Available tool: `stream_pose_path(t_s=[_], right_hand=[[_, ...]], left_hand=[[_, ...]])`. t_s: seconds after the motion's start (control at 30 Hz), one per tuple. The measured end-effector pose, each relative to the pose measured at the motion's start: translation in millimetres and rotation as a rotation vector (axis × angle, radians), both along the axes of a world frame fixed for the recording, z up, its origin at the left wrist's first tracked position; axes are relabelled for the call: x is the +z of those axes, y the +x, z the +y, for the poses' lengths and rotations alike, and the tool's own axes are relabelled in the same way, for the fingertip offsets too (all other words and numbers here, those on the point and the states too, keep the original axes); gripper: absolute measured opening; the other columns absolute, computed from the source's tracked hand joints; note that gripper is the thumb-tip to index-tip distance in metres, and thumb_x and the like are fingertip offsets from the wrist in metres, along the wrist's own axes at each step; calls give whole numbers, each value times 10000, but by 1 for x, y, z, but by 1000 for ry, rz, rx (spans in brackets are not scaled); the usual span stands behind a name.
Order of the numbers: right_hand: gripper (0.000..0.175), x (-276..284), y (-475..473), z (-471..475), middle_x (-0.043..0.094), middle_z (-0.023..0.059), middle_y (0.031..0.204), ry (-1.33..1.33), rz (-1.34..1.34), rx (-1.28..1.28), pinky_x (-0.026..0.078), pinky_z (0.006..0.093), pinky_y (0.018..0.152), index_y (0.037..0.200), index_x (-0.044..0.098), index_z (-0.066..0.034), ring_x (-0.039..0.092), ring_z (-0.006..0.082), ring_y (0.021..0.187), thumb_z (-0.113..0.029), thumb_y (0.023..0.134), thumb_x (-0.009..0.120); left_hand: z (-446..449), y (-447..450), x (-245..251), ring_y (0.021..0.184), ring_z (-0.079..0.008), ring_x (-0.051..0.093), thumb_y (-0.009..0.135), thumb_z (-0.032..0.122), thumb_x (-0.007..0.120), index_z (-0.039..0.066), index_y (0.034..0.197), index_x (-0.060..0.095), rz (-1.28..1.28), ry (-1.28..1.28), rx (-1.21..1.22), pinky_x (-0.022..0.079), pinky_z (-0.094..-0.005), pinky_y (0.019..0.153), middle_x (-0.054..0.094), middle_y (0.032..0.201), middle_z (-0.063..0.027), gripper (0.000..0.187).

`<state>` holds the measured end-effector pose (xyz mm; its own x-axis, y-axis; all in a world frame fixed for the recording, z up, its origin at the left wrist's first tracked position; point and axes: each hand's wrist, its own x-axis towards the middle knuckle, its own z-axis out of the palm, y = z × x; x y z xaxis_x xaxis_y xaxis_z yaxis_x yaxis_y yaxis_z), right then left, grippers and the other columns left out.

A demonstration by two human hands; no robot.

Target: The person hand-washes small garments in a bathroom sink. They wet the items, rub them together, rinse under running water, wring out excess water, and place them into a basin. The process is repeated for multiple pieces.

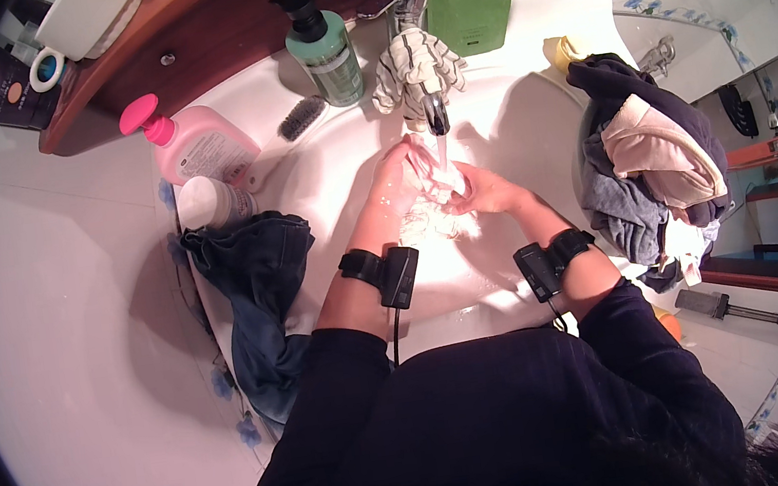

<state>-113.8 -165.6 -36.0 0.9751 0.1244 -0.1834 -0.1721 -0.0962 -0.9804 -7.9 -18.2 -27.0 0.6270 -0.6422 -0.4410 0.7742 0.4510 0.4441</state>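
Observation:
Under the chrome tap spout (437,117), a stream of water (442,149) runs down between my hands. My left hand (394,172) grips a pale, wet piece of cloth (430,177) from the left side. On its right side, my right hand (489,189) has its fingers curled around the same cloth, close to the water. Bright glare hides the cloth's outline and some of the fingertips. Both hands are over the bowl of a white washbasin (521,129), where water splashes below them. A striped cloth (416,66) is draped over the tap body.
Left of the bowl are a pink pump bottle (202,142), a white-lidded jar (214,201), a scrubbing brush (299,120) and dark blue trousers (256,297). Behind stand a green pump bottle (328,59) and a green pouch (475,3). Clothes (651,164) are heaped at right.

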Motion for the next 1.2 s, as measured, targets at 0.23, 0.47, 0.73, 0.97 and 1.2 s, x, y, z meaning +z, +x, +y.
stream_pose_path(t_s=[0.23,0.47,0.73,0.97,1.2], right_hand=[[193,18,11,-21,618,85,744,-311,243,-554,470,277,517,970,547,26,587,165,590,-40,815,453],[255,63,18,-18,610,112,869,219,308,-655,479,290,622,987,558,35,593,189,714,-123,827,439],[236,89,15,2,603,129,840,727,254,-613,495,324,682,968,549,39,597,207,753,-112,826,435],[285,56,6,-31,581,137,973,-832,-22,-645,431,359,805,1051,547,-76,548,309,907,-196,806,465],[261,62,3,-31,527,160,1061,-1091,78,-698,445,406,785,1019,545,-100,531,335,950,-246,809,494]], left_hand=[[24,14,5,906,-223,526,658,133,690,54,1151,458,-1067,696,-177,429,-342,830,525,964,-104,551],[15,-11,14,919,-212,527,612,194,725,53,1025,514,-1815,1400,185,422,-309,781,540,1000,-112,485],[-10,-36,-45,742,-274,591,713,131,594,10,939,563,-1084,1066,-449,447,-335,708,610,795,-158,258],[41,28,-15,693,-153,570,713,-24,501,36,821,602,-1216,995,-235,448,-267,643,613,754,-92,160],[48,28,18,681,-133,578,741,-3,538,35,818,620,-1340,942,-261,454,-243,639,629,754,-73,118]])
